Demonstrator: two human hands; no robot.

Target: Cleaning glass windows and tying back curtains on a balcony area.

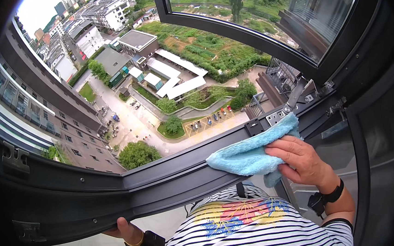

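Note:
My right hand [302,159] grips a light blue terry cloth [246,155] and presses it on the dark metal sill of the window frame [173,180]. The cloth is folded, with one corner hanging over the inner edge of the sill. Just beyond it sit a metal hinge arm [293,98] and a small black block [254,128] on the frame. At the lower left, my left hand [125,230] holds the inner edge of the frame's side. Its thumb shows; most of its fingers are hidden.
An outward-opened window sash [234,26] with glass spans the upper right. A latch fitting [15,158] is on the left jamb. Outside, far below, lie a paved yard [148,126], parked motorbikes and buildings. A dark-framed glass panel [338,157] stands at right.

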